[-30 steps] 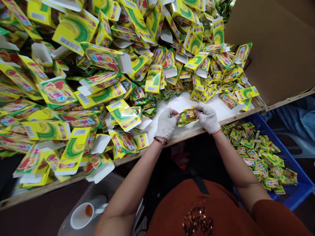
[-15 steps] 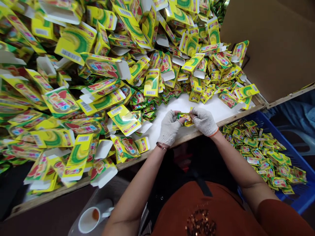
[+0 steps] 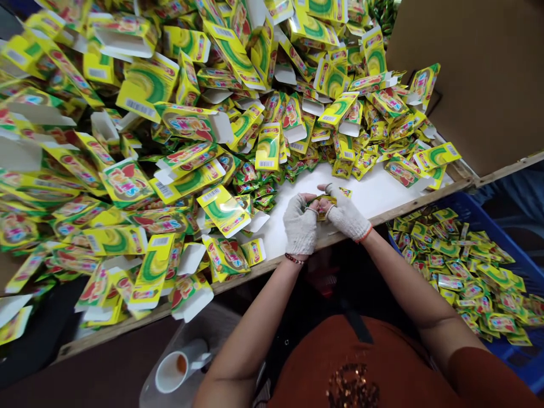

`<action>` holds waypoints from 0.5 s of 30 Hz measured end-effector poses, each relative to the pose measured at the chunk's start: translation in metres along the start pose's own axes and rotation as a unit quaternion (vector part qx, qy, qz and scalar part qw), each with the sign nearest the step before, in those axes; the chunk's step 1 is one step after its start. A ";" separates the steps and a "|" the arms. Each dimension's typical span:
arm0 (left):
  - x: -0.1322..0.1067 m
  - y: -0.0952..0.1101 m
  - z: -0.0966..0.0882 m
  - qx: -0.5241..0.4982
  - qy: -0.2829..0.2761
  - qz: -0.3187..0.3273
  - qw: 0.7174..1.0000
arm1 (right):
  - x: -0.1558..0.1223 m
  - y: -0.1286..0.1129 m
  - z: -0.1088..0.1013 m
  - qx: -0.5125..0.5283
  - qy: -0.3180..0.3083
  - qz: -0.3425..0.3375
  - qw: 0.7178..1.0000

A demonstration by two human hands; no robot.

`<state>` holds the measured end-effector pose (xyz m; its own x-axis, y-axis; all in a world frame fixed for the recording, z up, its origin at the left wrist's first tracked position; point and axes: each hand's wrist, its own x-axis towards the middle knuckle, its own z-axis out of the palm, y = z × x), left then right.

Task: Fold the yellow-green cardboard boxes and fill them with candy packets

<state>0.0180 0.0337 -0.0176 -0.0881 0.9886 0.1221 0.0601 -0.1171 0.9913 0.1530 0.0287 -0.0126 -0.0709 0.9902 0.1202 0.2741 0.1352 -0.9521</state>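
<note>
My left hand (image 3: 301, 225), in a white knitted glove with bare fingertips, is closed on a small yellow-and-green packet (image 3: 327, 200) at the front of the white tabletop (image 3: 297, 184). My right hand (image 3: 346, 218), gloved the same way, pinches that packet from the other side, its index finger stretched out over it. Fingers cover most of the packet. Just behind my right hand lies another small yellow packet (image 3: 345, 192). Loose green packets (image 3: 250, 178) and yellow printed cartons (image 3: 224, 211), several with flaps open, are heaped left of my hands.
A wooden edge (image 3: 382, 216) runs along the table front. Below it at right stands a blue crate (image 3: 501, 243) full of small packets (image 3: 463, 272). A large brown cardboard panel (image 3: 471, 85) rises at back right. A white mug (image 3: 172, 371) stands low at left.
My hands have drawn closer together around the packet, and my right fingers now overlap it. A small packet shows behind my right hand. The whole view has shifted slightly.
</note>
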 end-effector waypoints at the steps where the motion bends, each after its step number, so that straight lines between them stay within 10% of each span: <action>1: 0.000 0.001 -0.002 0.003 0.006 -0.004 1.000 | 0.001 0.000 0.001 0.020 -0.015 0.005 1.000; 15: -0.006 0.004 -0.012 -0.053 -0.050 -0.101 0.992 | -0.005 -0.003 0.000 0.030 0.054 -0.010 0.998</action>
<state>0.0067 0.0261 -0.0139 0.0126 0.9967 -0.0803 -0.0546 0.0809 0.9952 0.1523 0.0234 -0.0109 0.0294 0.9856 0.1667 0.2153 0.1566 -0.9639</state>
